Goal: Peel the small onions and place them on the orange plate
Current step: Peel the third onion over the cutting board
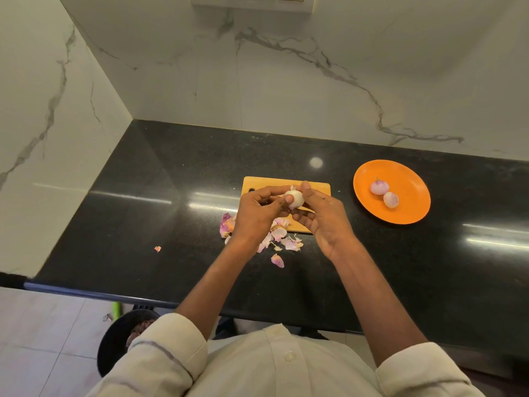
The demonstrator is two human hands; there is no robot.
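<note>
Both hands hold a pale, mostly peeled small onion just above the wooden cutting board. The left hand pinches it with thumb and fingers; the right hand clamps it likewise. Right of the board, on the black desk, the orange plate carries two peeled onions. Pink onion skins lie along the board's near edge.

Onion: mostly covered by fingers of both hands; peeled or part-skinned could not be told.
Cutting board: middle and near edge hidden behind the hands.
Dark bin: partly hidden by the sleeve; contents too blurred to tell.
Wall fitting: cut off by the top edge.
</note>
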